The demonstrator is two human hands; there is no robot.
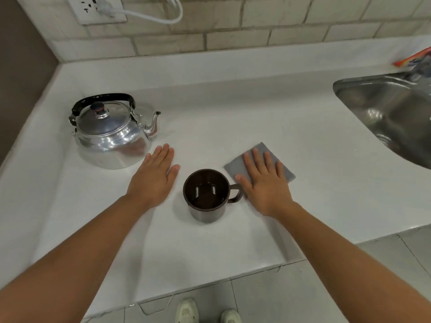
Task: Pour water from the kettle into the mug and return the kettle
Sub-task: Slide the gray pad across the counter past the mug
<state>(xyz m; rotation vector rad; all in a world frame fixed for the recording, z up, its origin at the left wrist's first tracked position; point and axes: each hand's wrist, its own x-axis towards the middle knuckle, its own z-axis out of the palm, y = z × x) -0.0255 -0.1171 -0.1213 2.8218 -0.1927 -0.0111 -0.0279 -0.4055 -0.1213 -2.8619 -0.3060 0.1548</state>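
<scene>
Mug (206,194) between flat hands; cloth (261,159) under right hand (264,186).

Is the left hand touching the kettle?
Apart. The head view shows bare white counter between the left hand and the kettle; the fingertips stop just short of its base.

A white stone countertop (233,108) fills mid-frame, backed by a beige brick-pattern tiled wall (256,31) along the top. A white wall socket (98,8) sits upper left, a stainless steel sink (391,113) at right. Grey floor tiles (349,287) show lower right.
</scene>
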